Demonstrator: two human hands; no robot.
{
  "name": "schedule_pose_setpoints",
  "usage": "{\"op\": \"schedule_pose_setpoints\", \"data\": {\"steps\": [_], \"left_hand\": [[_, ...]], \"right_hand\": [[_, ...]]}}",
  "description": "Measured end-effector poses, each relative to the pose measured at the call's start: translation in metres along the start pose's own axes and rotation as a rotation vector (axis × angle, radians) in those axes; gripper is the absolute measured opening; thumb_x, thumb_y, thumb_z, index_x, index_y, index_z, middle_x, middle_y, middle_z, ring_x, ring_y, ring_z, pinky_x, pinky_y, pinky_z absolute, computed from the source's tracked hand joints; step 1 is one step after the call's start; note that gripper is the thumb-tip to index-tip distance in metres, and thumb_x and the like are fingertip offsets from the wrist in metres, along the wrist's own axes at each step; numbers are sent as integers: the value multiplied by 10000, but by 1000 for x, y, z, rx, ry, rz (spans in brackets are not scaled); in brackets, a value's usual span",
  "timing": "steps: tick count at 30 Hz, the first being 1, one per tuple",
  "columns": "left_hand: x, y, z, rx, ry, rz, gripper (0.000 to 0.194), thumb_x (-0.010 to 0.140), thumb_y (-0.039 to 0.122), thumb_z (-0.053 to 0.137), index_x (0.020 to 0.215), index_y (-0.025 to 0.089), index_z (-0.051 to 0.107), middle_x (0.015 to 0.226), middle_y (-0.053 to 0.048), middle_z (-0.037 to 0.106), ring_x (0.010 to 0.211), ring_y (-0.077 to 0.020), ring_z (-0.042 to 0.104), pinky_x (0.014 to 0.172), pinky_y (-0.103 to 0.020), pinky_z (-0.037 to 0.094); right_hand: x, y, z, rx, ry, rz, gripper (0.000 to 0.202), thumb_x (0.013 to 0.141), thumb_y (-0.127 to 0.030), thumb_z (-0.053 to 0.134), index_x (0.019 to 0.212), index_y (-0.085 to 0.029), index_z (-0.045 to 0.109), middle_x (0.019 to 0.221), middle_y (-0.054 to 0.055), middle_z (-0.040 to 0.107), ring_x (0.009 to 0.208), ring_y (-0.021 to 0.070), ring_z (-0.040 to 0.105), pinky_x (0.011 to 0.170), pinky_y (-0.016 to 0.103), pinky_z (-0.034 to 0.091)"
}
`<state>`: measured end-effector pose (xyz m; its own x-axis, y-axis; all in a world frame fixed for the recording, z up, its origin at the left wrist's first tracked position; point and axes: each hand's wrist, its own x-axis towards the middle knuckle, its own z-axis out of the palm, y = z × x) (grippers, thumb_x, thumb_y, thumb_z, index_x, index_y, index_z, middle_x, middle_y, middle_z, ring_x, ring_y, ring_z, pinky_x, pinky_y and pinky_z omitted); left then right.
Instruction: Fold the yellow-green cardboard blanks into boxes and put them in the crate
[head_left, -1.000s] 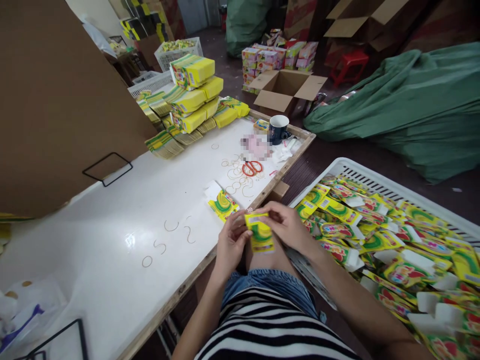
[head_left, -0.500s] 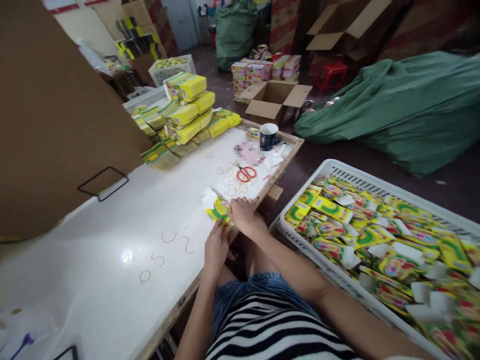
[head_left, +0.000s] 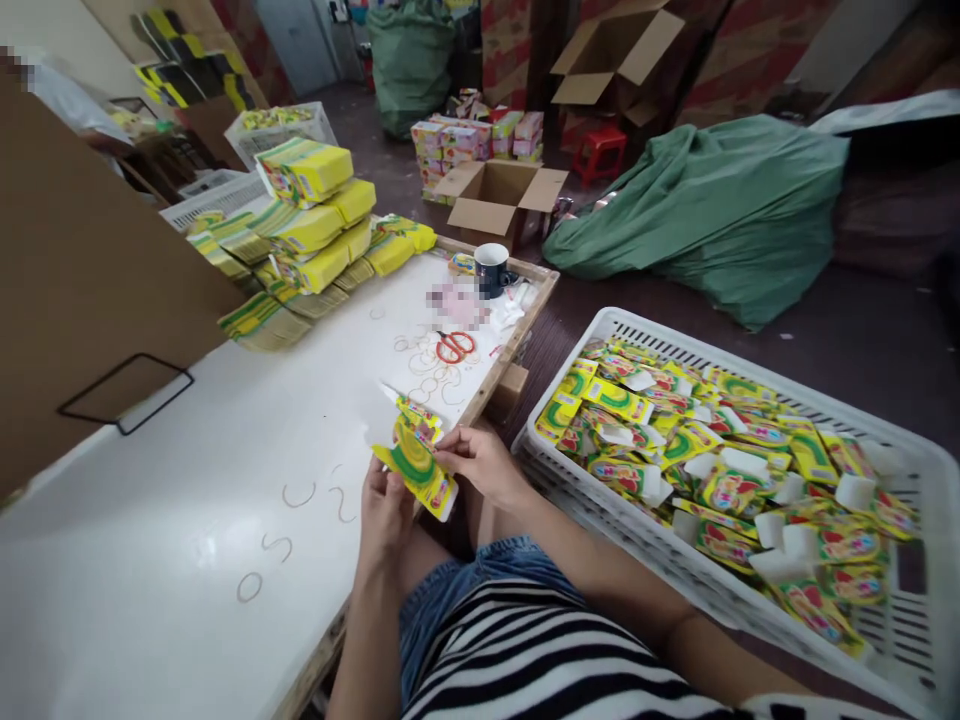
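Observation:
A flat yellow-and-green printed carton [head_left: 414,466] is held over the table's front edge. At its left end, my left hand [head_left: 385,508] grips it between thumb and fingers. My right hand [head_left: 474,462] pinches its upper right edge. Just behind, a second yellow carton [head_left: 417,412] with a white flap shows on the table; whether it touches the held one I cannot tell. To my right, a white plastic basket [head_left: 541,412] holds many similar cartons, several with white flaps sticking up.
On the white table [head_left: 187,480] lie rubber bands [head_left: 250,587], red-handled scissors [head_left: 455,347] and a dark mug [head_left: 491,272]. Bundled yellow cartons [head_left: 315,225] are stacked at the back left. A brown cardboard panel [head_left: 90,270] stands left; an open box [head_left: 501,195] sits beyond the table.
The view has swung right, so the scene sits further left. The carton has been lifted off the table edge and tilted, with both hands now on it.

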<state>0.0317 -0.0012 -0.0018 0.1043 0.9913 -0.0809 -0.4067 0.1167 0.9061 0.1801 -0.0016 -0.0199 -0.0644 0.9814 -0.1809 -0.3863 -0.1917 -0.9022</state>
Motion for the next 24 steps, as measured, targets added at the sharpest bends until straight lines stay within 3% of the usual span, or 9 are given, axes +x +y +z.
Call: {"op": "schedule_pose_setpoints", "data": {"steps": [2,5,8,10,14,17,19,21,24], "left_hand": [[-3,-2,8,-23,-31,-19,563,620,549,808,1038,207,649,1029,-93,744,916,-225,715,783,-303,572],[-6,-7,13,3,33,-41,518,646,476,818,1046,197,642,949,-71,751,826,-199,721,729,-280,567],[-8,-11,13,72,151,-16,421,696,463,782,970,177,640,817,-27,733,691,-147,695,638,-231,547],[-10,-10,15,160,181,3,398,732,458,750,972,169,617,801,-22,716,679,-133,681,617,-215,537],[-19,0,20,327,199,50,601,760,327,741,1256,235,413,984,-45,702,777,-154,703,662,-250,563],[-25,11,22,316,92,5,744,784,296,717,1374,286,265,1091,-77,684,802,-185,718,659,-290,581],[-28,18,20,281,-17,-46,738,789,294,715,1387,285,282,1120,-91,682,855,-208,719,698,-311,587],[-30,25,17,264,-94,-90,656,772,280,737,1327,262,387,1117,-89,690,875,-219,717,739,-321,584],[-32,31,15,262,-160,-153,488,751,272,760,1167,219,512,1048,-79,716,794,-210,721,696,-302,575]], "right_hand": [[-7,0,-2,20,4,1,343,646,-434,802,822,-192,635,811,18,705,758,180,666,757,319,532],[-15,-5,-5,-22,-12,-6,309,694,-428,775,858,-195,655,883,31,721,819,198,674,786,329,534],[-21,-8,-5,-138,-23,-50,255,767,-431,708,818,-187,655,801,27,709,744,193,664,700,307,530],[-23,-8,-3,-264,44,-129,238,801,-418,669,772,-184,636,738,23,684,683,181,638,641,286,506],[-25,-9,-2,-421,132,-233,193,822,-372,639,827,-181,612,757,22,660,649,154,606,601,256,484],[-23,-16,-7,-381,-37,-230,372,817,-335,645,1159,-206,572,956,35,670,652,121,603,606,234,493],[-20,-25,-13,-321,-188,-209,509,835,-324,628,1314,-242,477,1040,38,650,646,102,594,600,222,488],[-18,-36,-18,-273,-302,-181,475,856,-336,609,1302,-235,481,970,26,646,655,106,590,603,221,482],[-15,-50,-23,-275,-406,-146,332,870,-398,596,1131,-196,559,774,-7,610,661,128,573,598,230,463]]}}
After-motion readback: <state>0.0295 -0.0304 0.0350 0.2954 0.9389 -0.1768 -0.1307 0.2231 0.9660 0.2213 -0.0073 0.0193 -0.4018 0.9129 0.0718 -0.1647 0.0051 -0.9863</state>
